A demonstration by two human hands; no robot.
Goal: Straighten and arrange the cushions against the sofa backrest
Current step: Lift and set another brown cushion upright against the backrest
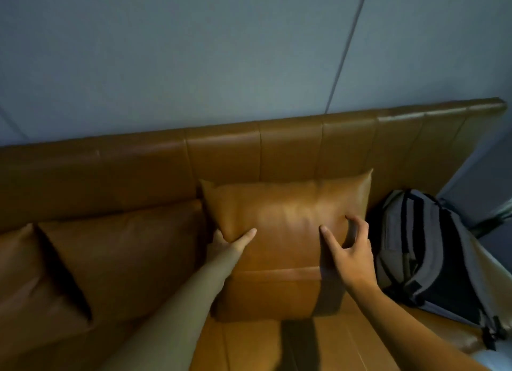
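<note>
A tan leather cushion (282,232) stands upright against the brown sofa backrest (227,154), right of centre. My left hand (230,243) grips its left edge, thumb on the front and fingers hidden behind. My right hand (349,248) hovers at the cushion's right side with fingers spread and curled, fingertips touching its face. A second cushion (124,259) leans against the backrest to the left, and a third (19,273) shows at the far left edge.
A grey and black backpack (432,257) sits on the sofa seat (249,345) right of the held cushion, close to my right hand. A pale blue wall (194,51) rises behind the backrest.
</note>
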